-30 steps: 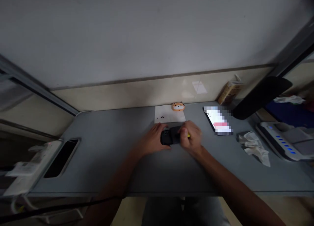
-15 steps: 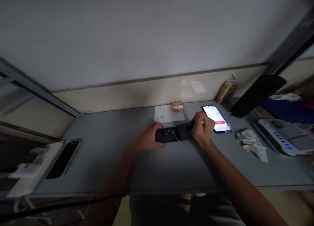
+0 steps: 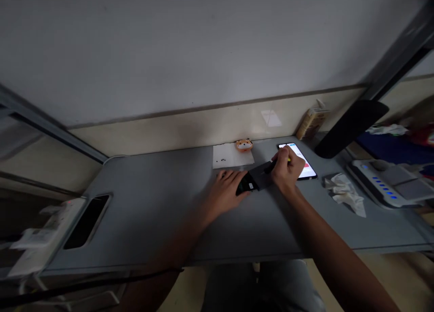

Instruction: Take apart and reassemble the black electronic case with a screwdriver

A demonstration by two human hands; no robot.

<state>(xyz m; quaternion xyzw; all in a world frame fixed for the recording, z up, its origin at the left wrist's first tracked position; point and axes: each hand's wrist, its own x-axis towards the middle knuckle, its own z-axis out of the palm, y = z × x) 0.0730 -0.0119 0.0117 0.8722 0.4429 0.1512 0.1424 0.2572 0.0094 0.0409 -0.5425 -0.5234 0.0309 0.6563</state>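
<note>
Head view: two bare hands work at a grey, flat-topped counter (image 3: 142, 203), between its middle and the far edge. The left hand (image 3: 228, 191) grasps a black, rectangular, shallow housing (image 3: 244, 184) with a little green and a pale label showing inside; fingers spread across it and thumb along the near side, a hold that appears meant to steady it against the counter. The right hand (image 3: 287, 168) is clenched around a dark, slim tool with a yellow part (image 3: 289, 159) showing by the fist, a grip that seems chosen for firm control. Its lower end points toward a dark grey, flat panel (image 3: 261, 176) at the housing's right end; whether tool and panel touch, or panel and housing are joined, cannot be told.

Near the counter's far edge, a white, rectangular paper sheet (image 3: 228, 154) carries tiny dark pieces (image 3: 223, 159), its pale surface probably keeping them easy to spot. On the sheet's far right corner sits an orange-and-white, animal-faced case (image 3: 244, 145), perhaps serving as a weight. Behind the right hand, a lit, black-edged smartphone (image 3: 308, 171) lies face up; a crumpled white tissue (image 3: 346, 192) rests nearer the right end, apart from the work.
</note>
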